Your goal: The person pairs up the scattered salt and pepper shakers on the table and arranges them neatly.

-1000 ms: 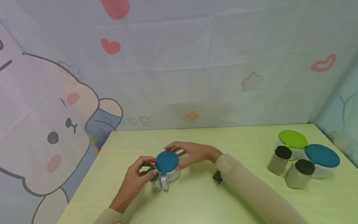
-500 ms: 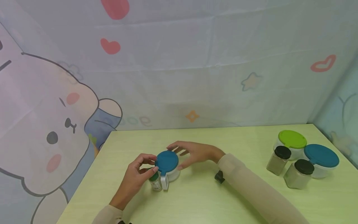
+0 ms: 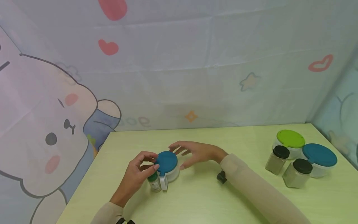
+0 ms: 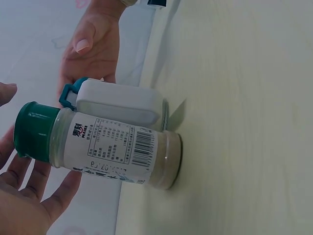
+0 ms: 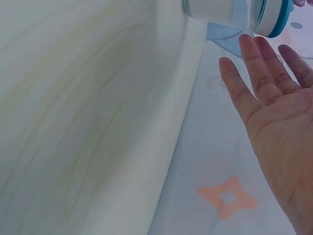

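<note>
A small spice shaker with a green cap and a printed label stands upright on the table, close beside the white handle of a round, blue-lidded container. My left hand hovers around the shaker's cap and the container's left side, fingers spread. In the left wrist view, the thumb is apart from the shaker, and the other fingers lie behind it. To the container's right my right hand is held with fingers extended. The right wrist view shows a small gap between its fingertips and the container.
At the table's right stand two black-capped jars, a green-lidded container and a second blue-lidded container. A printed cloth hangs behind the table's back edge. A small black object shows by the right sleeve.
My right hand has drawn slightly to the right, away from the container. The left thumb has lifted off the green cap, which shows more now. Shaker and container stay side by side.
</note>
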Tool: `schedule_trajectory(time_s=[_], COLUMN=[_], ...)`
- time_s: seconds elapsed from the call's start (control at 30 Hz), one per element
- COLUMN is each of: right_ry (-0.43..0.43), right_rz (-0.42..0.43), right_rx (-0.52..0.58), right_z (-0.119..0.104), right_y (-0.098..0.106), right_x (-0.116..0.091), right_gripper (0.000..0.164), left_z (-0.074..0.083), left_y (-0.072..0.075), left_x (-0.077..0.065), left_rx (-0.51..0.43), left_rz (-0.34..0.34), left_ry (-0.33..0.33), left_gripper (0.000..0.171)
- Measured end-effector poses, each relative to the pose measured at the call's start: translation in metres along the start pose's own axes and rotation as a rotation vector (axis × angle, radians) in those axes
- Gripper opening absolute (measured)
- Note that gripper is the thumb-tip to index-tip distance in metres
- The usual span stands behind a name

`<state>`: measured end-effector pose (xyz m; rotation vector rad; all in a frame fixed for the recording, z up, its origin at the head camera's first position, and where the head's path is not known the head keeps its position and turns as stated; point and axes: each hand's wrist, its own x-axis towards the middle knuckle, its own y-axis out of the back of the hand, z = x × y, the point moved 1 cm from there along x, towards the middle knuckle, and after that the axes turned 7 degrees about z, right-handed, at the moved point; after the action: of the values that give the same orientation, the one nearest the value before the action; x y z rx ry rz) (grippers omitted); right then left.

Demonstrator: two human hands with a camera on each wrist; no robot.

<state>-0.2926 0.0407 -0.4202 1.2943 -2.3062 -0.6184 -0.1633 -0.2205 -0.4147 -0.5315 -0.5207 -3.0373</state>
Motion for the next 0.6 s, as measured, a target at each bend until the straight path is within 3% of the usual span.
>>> schedule_trajectory(time_s=[0.33,0.6], right_ry=[-0.004,0.003], right_rz=[-0.006,0.015], right_rx=[0.022,-0.03], right_z=[-0.004,-0.008], right_y=[0.006,0.013], right_x=[-0.01,-0.023], right_gripper=[0.078,0.081], left_z=[0.003,0.005], left_y=[-0.001,-0.003], left_x=[0.005,0.01], left_rx=[0.035,0.053], left_rz=[-0.008,-0.005], left_ry=[-0.007,-0.053], left_gripper=[0.032,0.032])
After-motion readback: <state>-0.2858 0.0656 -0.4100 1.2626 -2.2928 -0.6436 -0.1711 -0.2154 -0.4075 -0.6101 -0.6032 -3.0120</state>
